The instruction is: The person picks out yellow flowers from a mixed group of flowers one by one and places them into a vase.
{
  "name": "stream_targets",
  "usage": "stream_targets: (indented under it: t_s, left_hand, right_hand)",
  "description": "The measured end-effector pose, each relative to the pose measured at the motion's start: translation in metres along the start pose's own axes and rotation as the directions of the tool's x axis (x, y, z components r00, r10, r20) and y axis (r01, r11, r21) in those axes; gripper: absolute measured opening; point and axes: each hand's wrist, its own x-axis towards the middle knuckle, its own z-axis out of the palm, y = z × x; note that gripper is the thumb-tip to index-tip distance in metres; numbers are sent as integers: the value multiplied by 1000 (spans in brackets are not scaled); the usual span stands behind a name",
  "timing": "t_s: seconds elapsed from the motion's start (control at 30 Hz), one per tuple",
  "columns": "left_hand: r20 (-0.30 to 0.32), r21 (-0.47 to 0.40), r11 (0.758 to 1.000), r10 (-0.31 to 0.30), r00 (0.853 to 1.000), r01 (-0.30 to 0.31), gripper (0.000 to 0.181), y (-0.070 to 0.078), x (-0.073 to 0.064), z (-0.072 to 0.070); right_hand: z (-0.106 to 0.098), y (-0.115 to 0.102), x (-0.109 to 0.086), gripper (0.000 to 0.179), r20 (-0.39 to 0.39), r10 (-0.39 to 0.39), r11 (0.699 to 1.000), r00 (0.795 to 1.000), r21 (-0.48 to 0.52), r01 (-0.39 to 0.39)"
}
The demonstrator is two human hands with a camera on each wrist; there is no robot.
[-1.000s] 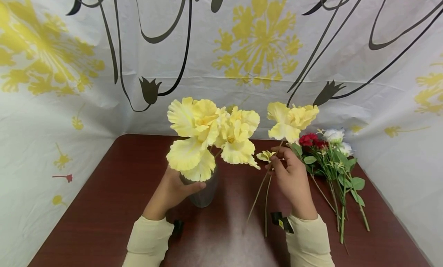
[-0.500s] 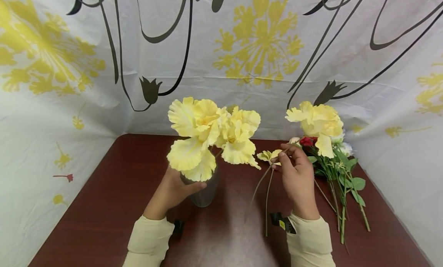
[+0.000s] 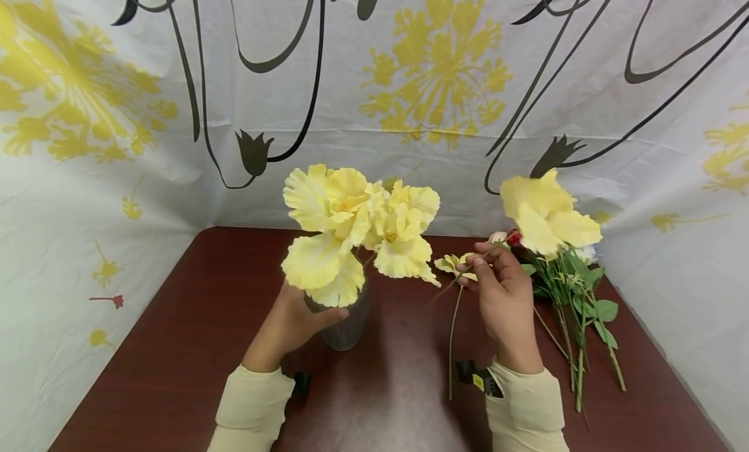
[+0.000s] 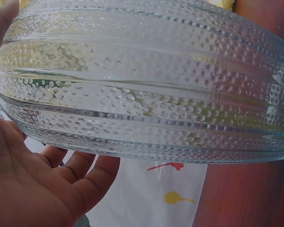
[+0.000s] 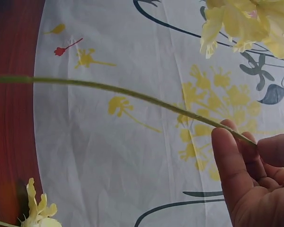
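My left hand (image 3: 292, 325) grips the side of a clear glass vase (image 3: 346, 328) left of centre. Bumpy texture and ridges cover the vase's glass (image 4: 146, 80) in the left wrist view. Two large yellow irises (image 3: 324, 237) stand in it, their heads hiding its mouth. My right hand (image 3: 508, 305) pinches the thin stem (image 5: 132, 94) of another yellow iris (image 3: 547, 214) between thumb and fingers, its bloom leaning right. Behind the fingers, one more yellow iris (image 3: 448, 263) lies on the table, its stem pointing toward the front.
Roses and leafy green stems (image 3: 576, 309) lie in a bunch on the right of the dark red table (image 3: 175, 348), with red and white blooms at the far end. A white sheet (image 3: 351, 101) with printed flowers hangs behind and at both sides.
The held iris has tipped over to the right, its bloom moving over the bunch, as my right hand shifted slightly right. The left hand and vase have stayed put.
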Motion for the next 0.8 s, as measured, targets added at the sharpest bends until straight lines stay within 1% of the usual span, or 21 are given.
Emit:
stream_targets:
  t_s: [0.13, 0.27, 0.4, 0.47, 0.53, 0.57, 0.63, 0.67, 0.7, 0.8]
  left_hand:
    - [1, 0, 1000, 5, 1000, -5, 84, 0, 0, 0]
    - [4, 1, 1000, 6, 1000, -6, 84, -1, 0, 0]
    - [4, -2, 1000, 4, 1000, -4, 84, -1, 0, 0]
    - [3, -3, 1000, 1, 1000, -1, 84, 0, 0, 0]
    - [1, -3, 1000, -1, 1000, 1, 84, 0, 0, 0]
    - [1, -2, 1000, -1, 1000, 1, 84, 0, 0, 0]
    - [1, -1, 1000, -1, 1000, 1, 84, 0, 0, 0]
    - [1, -1, 1000, 1, 1000, -1, 84, 0, 0, 0]
    - [0, -1, 1000, 3, 1000, -3, 84, 0, 0, 0]
    - [-2, -1, 1000, 5, 1000, -5, 85, 0, 0, 0]
  right_hand:
    - [0, -1, -2, 20, -15, -38, 998, 999, 53, 39]
    - [0, -1, -3, 19, -46, -93, 988, 995, 119, 98]
    - [0, -3, -4, 19, -71, -136, 976, 988, 164, 146]
    - [0, -5, -4, 19, -87, -157, 963, 984, 205, 172]
    - [0, -9, -6, 20, -105, -168, 945, 980, 267, 191]
    - [0, -11, -6, 19, -116, -172, 930, 978, 309, 200]
    - [1, -16, -9, 19, -146, -177, 882, 973, 415, 223]
    - [1, -19, -10, 18, -161, -179, 847, 971, 476, 235]
    - [2, -21, -11, 18, -176, -180, 802, 968, 543, 248]
    - [5, -29, -15, 17, -222, -191, 693, 956, 659, 291]
